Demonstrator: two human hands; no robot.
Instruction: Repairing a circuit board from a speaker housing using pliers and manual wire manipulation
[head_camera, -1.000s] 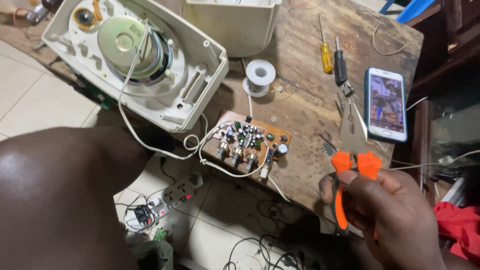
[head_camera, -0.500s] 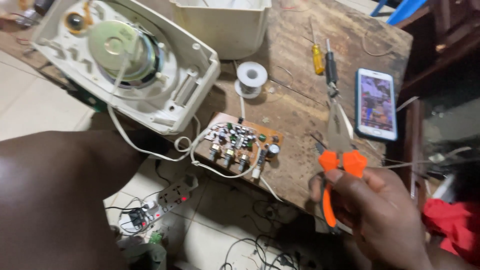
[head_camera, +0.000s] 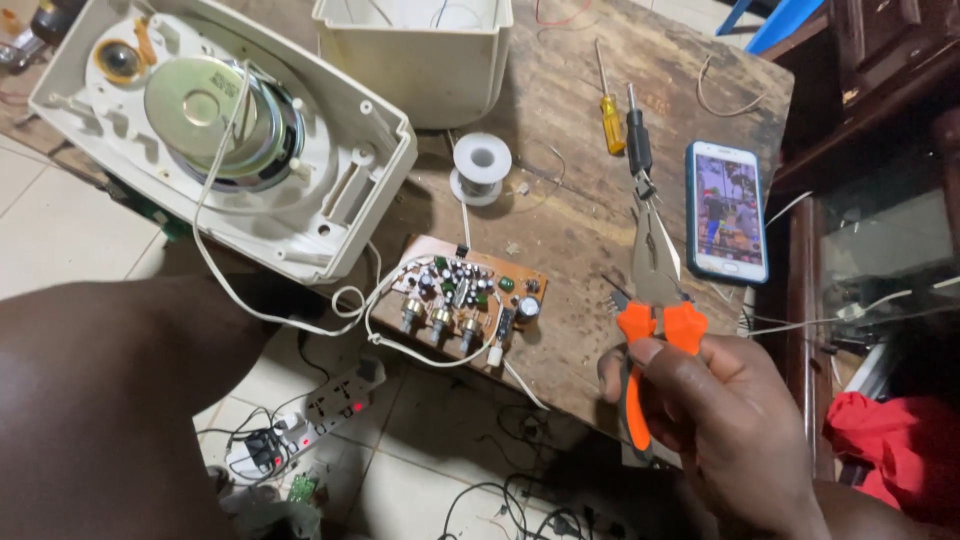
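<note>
My right hand (head_camera: 725, 425) grips the orange handles of long-nose pliers (head_camera: 652, 270) at the near right edge of the wooden table (head_camera: 570, 70). The metal jaws point away from me, toward a black screwdriver (head_camera: 638, 142). Left of the pliers lies a brown circuit board (head_camera: 465, 295) with knobs and capacitors. White wires join it to an opened white speaker housing (head_camera: 345, 215) whose round driver (head_camera: 220, 118) faces up. My left hand is out of view. A bare leg (head_camera: 110, 400) fills the lower left.
A solder spool (head_camera: 482, 165) lies behind the board, and a white plastic casing (head_camera: 420, 75) beyond it. A yellow screwdriver (head_camera: 610, 115) and a lit phone (head_camera: 727, 210) lie at the right. On the tiled floor are a power strip (head_camera: 325, 400) and tangled cables. Red cloth (head_camera: 885, 450) is at the far right.
The view has shifted slightly. My right hand still holds the pliers in about the same place over the table edge.
</note>
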